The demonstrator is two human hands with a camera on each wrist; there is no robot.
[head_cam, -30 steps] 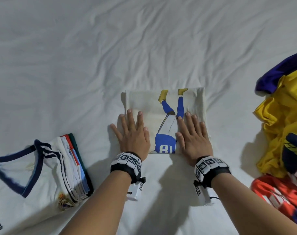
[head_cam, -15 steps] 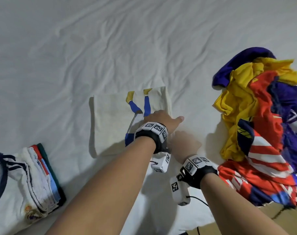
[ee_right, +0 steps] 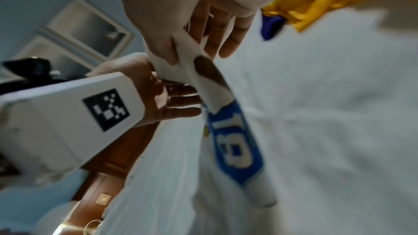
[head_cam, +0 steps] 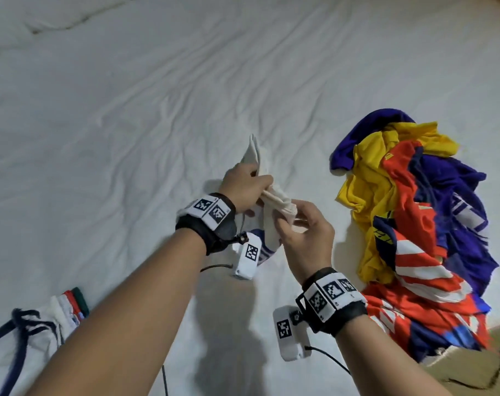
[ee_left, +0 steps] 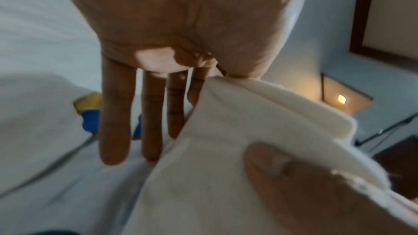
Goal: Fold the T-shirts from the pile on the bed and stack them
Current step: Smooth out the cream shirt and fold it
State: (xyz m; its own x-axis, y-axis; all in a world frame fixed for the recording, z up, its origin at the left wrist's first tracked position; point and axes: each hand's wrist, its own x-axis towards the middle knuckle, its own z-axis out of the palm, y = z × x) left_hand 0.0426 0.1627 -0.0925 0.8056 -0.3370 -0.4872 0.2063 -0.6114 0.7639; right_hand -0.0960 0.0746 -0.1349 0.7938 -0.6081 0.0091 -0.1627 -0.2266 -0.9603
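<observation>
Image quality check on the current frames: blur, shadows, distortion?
Head view: mostly sharp, wide-angle bend in the bedsheet, arm shadows on it near the frame bottom. Left wrist view: left hand and cream T-shirt soft, lamp glow in the background. Right wrist view: motion-smeared, the blue number print still readable.

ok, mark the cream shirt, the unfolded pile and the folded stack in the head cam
cream T-shirt (head_cam: 274, 200): head view, on the bunched fabric between the two hands.
unfolded pile (head_cam: 366, 178): head view, on a yellow shirt's left side.
folded stack (head_cam: 67, 307): head view, on the layered edges at lower left.
</observation>
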